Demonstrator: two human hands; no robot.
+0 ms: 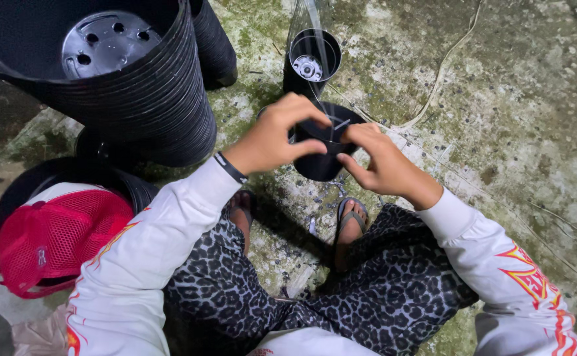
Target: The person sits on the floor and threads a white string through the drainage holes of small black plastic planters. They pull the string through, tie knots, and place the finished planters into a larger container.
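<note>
Pot: small black plastic pot [321,161], held above the mossy concrete floor [499,99], mouth tilted up and away from the person.
Left hand [272,138]: grip curled over the near rim, thumb pressed on the wall.
Right hand [380,161]: fingertips pinching the rim's right edge.
Nearby: second small pot [311,59] upright beyond; tall stack of black pots [150,99] left; red mesh cap [54,237].

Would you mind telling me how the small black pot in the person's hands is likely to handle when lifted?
The pot looks like thin plastic, so it is probably light and flexes if squeezed. The left hand and right hand hold it by the rim, which suggests little weight. Its tapered round shape would probably roll if tipped on the rough floor.
</note>
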